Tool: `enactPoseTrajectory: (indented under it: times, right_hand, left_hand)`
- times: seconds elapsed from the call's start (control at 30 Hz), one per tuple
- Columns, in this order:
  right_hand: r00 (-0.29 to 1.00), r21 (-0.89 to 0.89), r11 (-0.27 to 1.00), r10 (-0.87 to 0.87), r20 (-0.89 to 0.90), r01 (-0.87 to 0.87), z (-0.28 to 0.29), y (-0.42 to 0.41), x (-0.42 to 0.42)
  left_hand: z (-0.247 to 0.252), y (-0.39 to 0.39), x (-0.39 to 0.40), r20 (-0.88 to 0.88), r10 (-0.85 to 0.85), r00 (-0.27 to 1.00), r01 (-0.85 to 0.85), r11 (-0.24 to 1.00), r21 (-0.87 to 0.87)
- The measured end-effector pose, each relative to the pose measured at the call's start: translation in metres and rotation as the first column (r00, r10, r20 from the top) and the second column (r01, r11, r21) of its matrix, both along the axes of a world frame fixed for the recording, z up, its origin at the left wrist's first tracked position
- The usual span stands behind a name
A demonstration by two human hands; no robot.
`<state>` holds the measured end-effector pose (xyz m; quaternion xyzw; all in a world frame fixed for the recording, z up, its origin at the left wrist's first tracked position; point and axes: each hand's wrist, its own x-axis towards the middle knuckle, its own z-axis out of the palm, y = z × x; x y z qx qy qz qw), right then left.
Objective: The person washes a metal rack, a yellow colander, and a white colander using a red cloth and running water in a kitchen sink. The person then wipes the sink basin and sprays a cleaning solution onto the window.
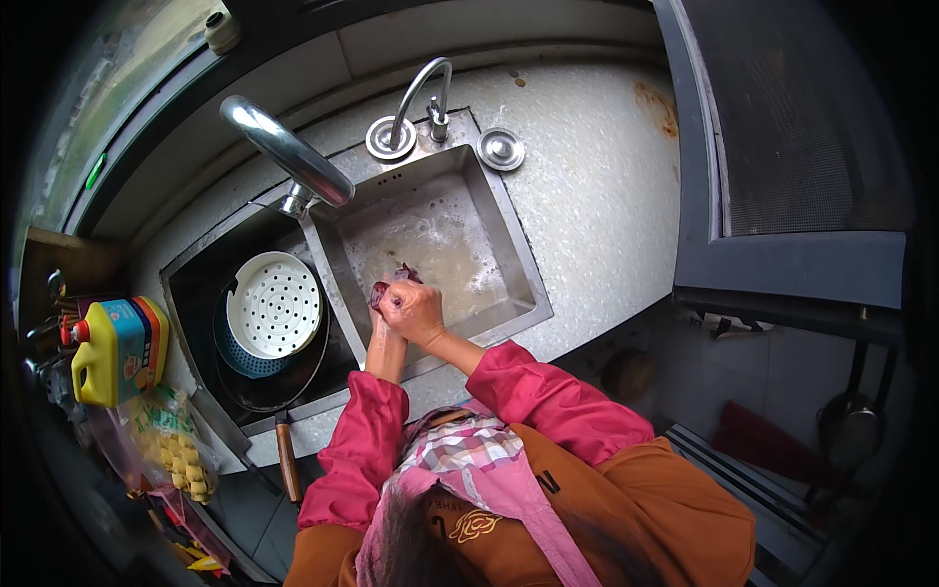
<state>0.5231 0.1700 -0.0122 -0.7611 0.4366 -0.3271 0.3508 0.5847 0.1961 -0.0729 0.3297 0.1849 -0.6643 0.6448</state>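
Both hands meet over the near left part of a steel sink basin (524, 293). My right hand (417, 312) is clenched around a crumpled dark red piece (379, 295) that looks like wet cloth; its exact kind is hard to tell. Beneath and to the left, my left hand (380, 323) presses against the same piece, its fingers largely hidden by the right. More dark red (408, 274) pokes out beyond the knuckles. Cloudy, foamy water (440, 242) covers the basin floor.
A large chrome faucet (290, 150) and a thin gooseneck tap (439, 95) rise behind the basin. In the left basin, a white perforated steamer basket (275, 304) sits over a blue colander (238, 358). A yellow jug (117, 352) stands left; a wooden-handled pan (287, 455) juts forward.
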Motion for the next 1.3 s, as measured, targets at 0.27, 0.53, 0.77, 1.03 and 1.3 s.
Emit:
enactPoseTrajectory:
  times: [0.27, 0.53, 0.77, 1.03, 1.3]
  right_hand:
    - [0.977, 0.421, 0.885, -0.149, -0.15, 0.199, -0.057, -0.054, -0.002]
    - [0.673, 0.76, -0.012, -0.474, 0.568, -0.65, 0.019, -0.046, -0.012]
    - [0.741, 0.753, 0.402, -0.225, 0.633, -0.521, 0.024, -0.039, -0.015]
    - [0.794, 0.654, 0.453, 0.293, 0.532, -0.606, 0.053, -0.052, -0.011]
    - [0.872, 0.491, 0.72, 0.401, 0.282, -0.49, 0.033, -0.063, 0.002]
  left_hand:
    - [0.042, -0.012, -0.005, 0.222, -0.008, 0.975, -0.006, 0.998, 0.064]
    - [0.029, -0.007, 0.018, 0.915, -0.382, -0.125, 0.04, 0.92, 0.39]
    - [0.071, 0.0, 0.016, 0.375, -0.088, 0.923, 0.08, 0.996, 0.038]
    - [0.093, 0.025, 0.021, 0.186, -0.473, 0.861, 0.505, 0.836, -0.213]
    - [0.09, 0.008, 0.007, 0.457, -0.545, 0.703, 0.548, 0.824, 0.139]
